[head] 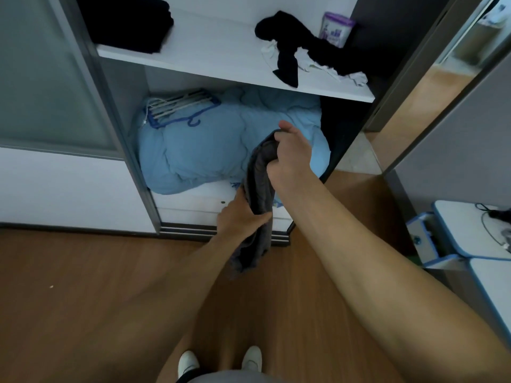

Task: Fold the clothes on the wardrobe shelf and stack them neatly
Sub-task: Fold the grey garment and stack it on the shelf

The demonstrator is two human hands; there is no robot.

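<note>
A grey garment (258, 189) is held in the air in front of the open wardrobe, hanging as a bunched vertical strip below the level of the wardrobe shelf (221, 60). Its upper end is gripped by the right hand (293, 158), whose fingers are curled tightly round the cloth. Lower down, the cloth is pinched by the left hand (240, 217) between thumb and curled fingers, and the loose end is left hanging beneath it above the wooden floor (83, 286).

On the shelf, a folded black stack (130, 20) is seen at the far left. An unfolded heap of black and white clothes (304, 55) is spread at the right, with one dark piece draped towards the near edge. A purple canister (336, 29) is stood just behind that heap.

The compartment below the shelf is filled by a light blue duvet (207, 145), on which a bundle of hangers (179, 106) is laid at the far left. A white and blue surface (464, 233) is seen at the right edge, well apart from the wardrobe.
</note>
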